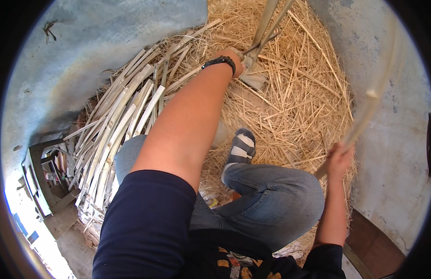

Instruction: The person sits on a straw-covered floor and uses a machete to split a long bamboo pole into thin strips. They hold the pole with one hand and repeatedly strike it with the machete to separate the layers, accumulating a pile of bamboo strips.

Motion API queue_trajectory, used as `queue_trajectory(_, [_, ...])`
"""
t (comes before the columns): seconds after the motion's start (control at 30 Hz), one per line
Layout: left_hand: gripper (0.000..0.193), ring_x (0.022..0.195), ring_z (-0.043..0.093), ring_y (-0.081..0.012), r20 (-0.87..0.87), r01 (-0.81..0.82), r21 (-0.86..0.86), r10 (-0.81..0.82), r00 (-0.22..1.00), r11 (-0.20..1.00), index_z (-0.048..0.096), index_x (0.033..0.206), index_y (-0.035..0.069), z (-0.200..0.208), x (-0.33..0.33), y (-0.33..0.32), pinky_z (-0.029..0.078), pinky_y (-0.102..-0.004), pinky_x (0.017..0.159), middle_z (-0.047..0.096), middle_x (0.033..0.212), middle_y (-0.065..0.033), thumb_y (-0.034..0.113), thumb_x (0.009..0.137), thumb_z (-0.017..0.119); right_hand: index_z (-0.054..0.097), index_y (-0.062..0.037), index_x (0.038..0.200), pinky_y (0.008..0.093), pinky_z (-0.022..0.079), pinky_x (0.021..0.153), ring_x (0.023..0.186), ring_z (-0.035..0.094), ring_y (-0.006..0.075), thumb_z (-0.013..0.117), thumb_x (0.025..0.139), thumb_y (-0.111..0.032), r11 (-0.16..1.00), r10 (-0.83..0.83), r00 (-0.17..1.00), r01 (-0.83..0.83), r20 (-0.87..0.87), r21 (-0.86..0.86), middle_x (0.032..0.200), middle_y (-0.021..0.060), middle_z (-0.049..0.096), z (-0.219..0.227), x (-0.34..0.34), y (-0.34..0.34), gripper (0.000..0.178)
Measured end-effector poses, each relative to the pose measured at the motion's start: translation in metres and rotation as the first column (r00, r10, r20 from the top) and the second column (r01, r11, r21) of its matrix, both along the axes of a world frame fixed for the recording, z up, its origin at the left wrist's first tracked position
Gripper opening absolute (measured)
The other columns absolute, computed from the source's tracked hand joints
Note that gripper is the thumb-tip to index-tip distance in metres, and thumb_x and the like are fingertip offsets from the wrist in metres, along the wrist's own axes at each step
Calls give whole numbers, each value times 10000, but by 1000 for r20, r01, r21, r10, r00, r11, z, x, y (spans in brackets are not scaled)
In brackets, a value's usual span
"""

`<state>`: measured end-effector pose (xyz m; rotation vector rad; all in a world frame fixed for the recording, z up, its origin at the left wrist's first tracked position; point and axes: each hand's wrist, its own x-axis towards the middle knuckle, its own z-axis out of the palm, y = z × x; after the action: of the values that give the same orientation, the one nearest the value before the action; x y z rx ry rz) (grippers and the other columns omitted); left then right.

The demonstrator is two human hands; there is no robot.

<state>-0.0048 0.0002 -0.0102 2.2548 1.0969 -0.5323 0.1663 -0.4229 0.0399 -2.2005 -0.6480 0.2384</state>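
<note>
The left hand (236,59), at 12 o'clock, is curled closed, seemingly round a knife (267,40) whose blade points to 2 o'clock across split strips (266,19); the right hand (339,160), at 3 o'clock, is wrapped round a pole (365,106) rising toward 1 o'clock. A strip giving suddenly could make the blade slip and cut fingers. No brand, label or writing is readable.
</note>
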Motion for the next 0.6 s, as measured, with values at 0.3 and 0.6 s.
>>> queue_trajectory(0.3, [423,1102,657,-311,-50,24,35,-23,999,999,649,1277,165,6,1,-8,524,-435,942,676,1212,-130,450,982,545,541,-79,1041,248,405,469,525,462,78,486,1065,-313,951,-6,987,-45,-163,-306,703,-2,514,52,7,19,241])
queue_trajectory(0.6, [422,1118,649,-318,-11,2,18,-2,1000,1000,613,1325,187,-1,10,-6,523,-434,947,670,1213,-132,431,989,535,580,-24,1192,284,466,513,579,564,112,531,1042,-282,883,225,942,-89,249,-461,710,21,577,-46,3,-13,302])
